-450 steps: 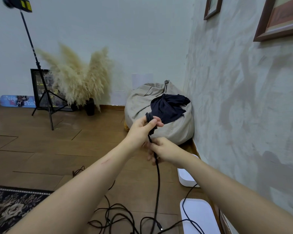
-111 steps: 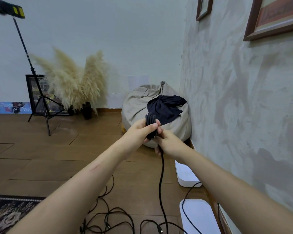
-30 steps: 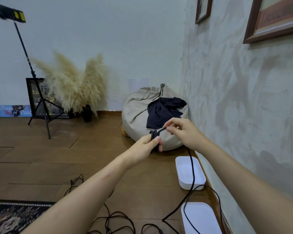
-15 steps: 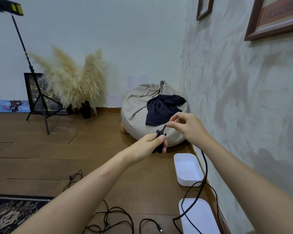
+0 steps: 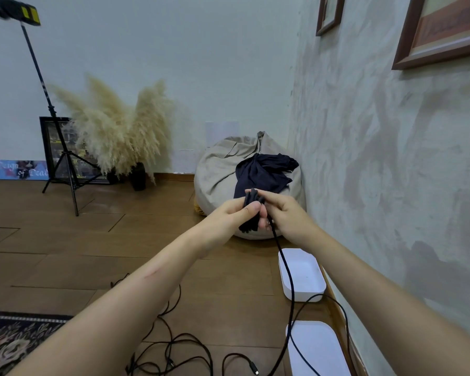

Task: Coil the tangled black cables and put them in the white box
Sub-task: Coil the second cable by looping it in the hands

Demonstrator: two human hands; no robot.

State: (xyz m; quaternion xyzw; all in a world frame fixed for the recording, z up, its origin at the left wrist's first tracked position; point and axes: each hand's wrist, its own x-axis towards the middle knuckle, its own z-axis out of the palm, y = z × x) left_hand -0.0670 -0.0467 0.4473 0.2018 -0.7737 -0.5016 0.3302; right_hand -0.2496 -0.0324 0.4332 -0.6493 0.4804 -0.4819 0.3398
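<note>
the right hand [image 5: 285,215] has come back in from its raised pull on the right and now meets the coil [image 5: 249,213] again, so another turn of cable is being laid on. the left hand [image 5: 228,214] has its grip wrapped round the middle of the coil, thumb across the front. the right grip pinches the loose strand [image 5: 286,278] against the coil's right side. from there the strand drops over the left rim of the white box [image 5: 305,271], which lies open on the floor by the right wall, not far below the hands. a moment ago the strand bowed out wide to the right; now it hangs nearer the middle with less slack. the coil looks thicker than at the start, yet the tangle [image 5: 174,354] on the near floor remains uncoiled, so boxing seems some way off.
</note>
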